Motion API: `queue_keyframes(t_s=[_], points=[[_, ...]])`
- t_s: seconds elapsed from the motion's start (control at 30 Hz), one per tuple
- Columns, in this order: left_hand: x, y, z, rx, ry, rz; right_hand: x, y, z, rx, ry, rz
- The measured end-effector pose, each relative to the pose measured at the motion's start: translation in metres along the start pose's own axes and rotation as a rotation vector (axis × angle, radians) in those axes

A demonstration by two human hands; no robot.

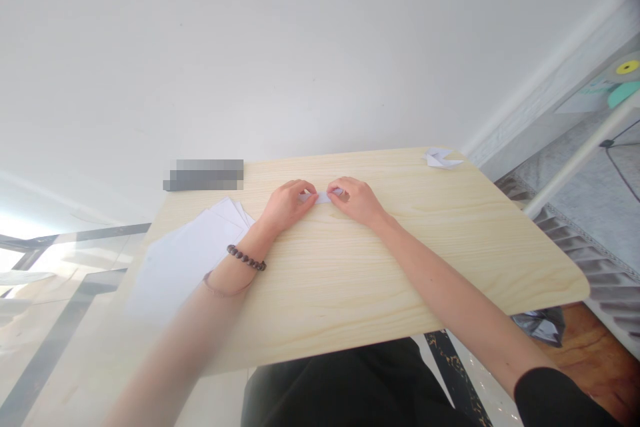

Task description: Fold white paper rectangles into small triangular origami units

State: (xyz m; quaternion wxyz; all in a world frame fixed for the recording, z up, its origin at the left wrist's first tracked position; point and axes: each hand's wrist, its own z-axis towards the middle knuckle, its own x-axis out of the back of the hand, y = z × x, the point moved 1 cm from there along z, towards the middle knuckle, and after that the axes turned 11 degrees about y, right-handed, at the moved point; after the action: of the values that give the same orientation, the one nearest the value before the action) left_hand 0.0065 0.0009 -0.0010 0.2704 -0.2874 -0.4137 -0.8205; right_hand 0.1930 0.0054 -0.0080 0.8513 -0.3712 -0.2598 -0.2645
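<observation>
A small strip of folded white paper [323, 197] spans the gap between my two hands, low over the table's middle. My left hand [291, 203] pinches its left end between thumb and fingers. At the other end, my right hand [356, 199] pinches the paper the same way. Fingers cover both ends, so the full shape of the folded piece is hidden. A beaded bracelet [246, 257] circles my left wrist.
Loose white sheets [185, 260] lie on the wooden table [320, 300] beside my left forearm. Folded white paper pieces [440, 158] rest at the far right corner. A blurred-out dark object [205, 175] sits at the far left. A wall [310, 53] rises behind the table.
</observation>
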Motion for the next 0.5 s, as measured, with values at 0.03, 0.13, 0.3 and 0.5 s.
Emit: queue_keyframes(t_s=[0.03, 0.13, 0.3, 0.5], points=[[-0.0003, 0.0, -0.0002, 0.006, -0.005, -0.001, 0.0001, -0.0002, 0.0, 0.009, -0.003, 0.004], [-0.0019, -0.0013, -0.0008, 0.031, -0.008, 0.002, 0.0007, -0.0002, -0.0002, 0.018, -0.007, 0.015], [-0.0035, -0.004, -0.0005, 0.003, -0.011, -0.07, 0.003, -0.0031, -0.0004, 0.039, -0.01, 0.03], [-0.0005, 0.0001, -0.0004, -0.063, -0.013, -0.106, 0.0036, -0.004, -0.0003, 0.074, -0.034, 0.026]])
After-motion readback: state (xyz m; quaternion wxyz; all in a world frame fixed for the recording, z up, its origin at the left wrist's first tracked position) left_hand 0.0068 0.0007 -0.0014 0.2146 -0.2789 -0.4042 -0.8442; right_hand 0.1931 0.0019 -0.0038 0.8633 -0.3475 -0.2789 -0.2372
